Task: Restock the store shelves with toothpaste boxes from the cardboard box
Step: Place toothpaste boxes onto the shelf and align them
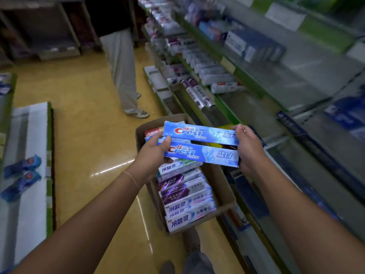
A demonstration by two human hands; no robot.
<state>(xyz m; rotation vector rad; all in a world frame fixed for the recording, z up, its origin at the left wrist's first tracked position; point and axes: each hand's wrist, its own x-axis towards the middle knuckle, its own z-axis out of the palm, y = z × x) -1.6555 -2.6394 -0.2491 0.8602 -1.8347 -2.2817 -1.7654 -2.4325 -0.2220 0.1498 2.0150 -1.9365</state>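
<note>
Two toothpaste boxes (pixel 201 144) between left hand (pixel 153 155) and right hand (pixel 249 149).

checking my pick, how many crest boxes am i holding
2: upper Crest box and lower Crest box, held between left hand and right hand. Another may hide behind them.

A shop aisle: stocked shelves (pixel 246 62) with price labels (pixel 228 65).

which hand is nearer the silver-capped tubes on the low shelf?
Right. The right hand grips the two blue Crest boxes at their shelf-side ends, just below the silver-capped tubes. The left hand grips the aisle-side ends, farther away.
</note>
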